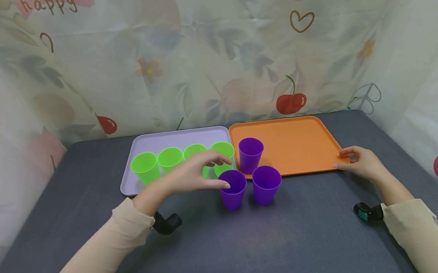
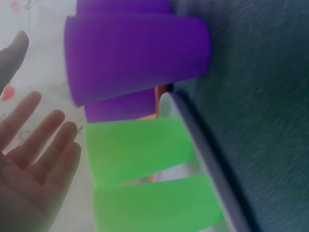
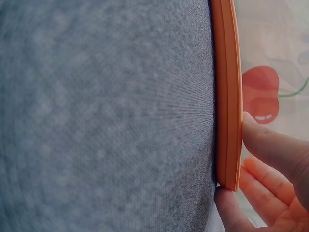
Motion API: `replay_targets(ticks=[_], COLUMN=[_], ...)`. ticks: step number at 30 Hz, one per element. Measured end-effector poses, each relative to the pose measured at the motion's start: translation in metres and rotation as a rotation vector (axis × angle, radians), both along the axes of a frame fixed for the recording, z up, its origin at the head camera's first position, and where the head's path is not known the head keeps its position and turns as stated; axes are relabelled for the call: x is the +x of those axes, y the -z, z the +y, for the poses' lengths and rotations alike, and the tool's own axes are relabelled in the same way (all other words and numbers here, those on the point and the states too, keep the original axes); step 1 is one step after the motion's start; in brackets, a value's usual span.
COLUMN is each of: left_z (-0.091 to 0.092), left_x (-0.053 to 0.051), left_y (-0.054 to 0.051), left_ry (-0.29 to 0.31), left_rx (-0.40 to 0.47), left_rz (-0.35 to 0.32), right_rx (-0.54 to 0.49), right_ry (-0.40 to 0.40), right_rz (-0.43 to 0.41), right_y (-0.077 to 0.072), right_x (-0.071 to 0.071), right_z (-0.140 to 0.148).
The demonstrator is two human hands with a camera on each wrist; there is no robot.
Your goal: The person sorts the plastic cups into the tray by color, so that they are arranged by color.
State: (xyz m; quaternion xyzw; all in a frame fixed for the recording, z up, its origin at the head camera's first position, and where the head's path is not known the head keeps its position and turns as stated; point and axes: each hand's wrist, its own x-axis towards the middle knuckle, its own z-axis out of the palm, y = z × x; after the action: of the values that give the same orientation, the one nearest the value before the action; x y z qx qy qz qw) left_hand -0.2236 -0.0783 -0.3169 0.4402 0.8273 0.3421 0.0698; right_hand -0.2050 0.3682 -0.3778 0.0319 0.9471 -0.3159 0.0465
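In the head view my left hand [image 1: 195, 173] hovers behind and over the left front purple cup [image 1: 233, 199], thumb by its rim, fingers spread and holding nothing. The left wrist view has that hand [image 2: 36, 164] apart from the purple cup [image 2: 137, 58]. A second purple cup [image 1: 266, 189] stands to its right on the table, and a third purple cup [image 1: 251, 157] stands upright on the left end of the orange tray [image 1: 296, 146]. At that tray's front right corner, my right hand [image 1: 362, 163] grips the rim; in the right wrist view its thumb [image 3: 270, 145] lies against the rim.
Several green cups [image 1: 146, 168] stand in a row on the lavender tray [image 1: 179, 138], partly hidden by my left hand. Both trays lie side by side on the dark cloth-covered table [image 1: 255, 248]. A printed curtain [image 1: 203, 67] hangs behind.
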Motion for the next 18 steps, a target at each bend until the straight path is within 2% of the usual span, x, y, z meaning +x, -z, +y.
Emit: replay_targets(ticks=[7, 18], left_z=[0.001, 0.005], left_x=[0.005, 0.003], left_y=[0.014, 0.029], left_ry=[0.016, 0.041], left_rx=[0.024, 0.032], left_rz=[-0.030, -0.063], right_rx=[-0.002, -0.004], right_ry=[0.004, 0.008], right_rz=[-0.001, -0.008], right_y=[0.000, 0.000], right_x=[0.000, 0.000], right_z=[0.000, 0.000])
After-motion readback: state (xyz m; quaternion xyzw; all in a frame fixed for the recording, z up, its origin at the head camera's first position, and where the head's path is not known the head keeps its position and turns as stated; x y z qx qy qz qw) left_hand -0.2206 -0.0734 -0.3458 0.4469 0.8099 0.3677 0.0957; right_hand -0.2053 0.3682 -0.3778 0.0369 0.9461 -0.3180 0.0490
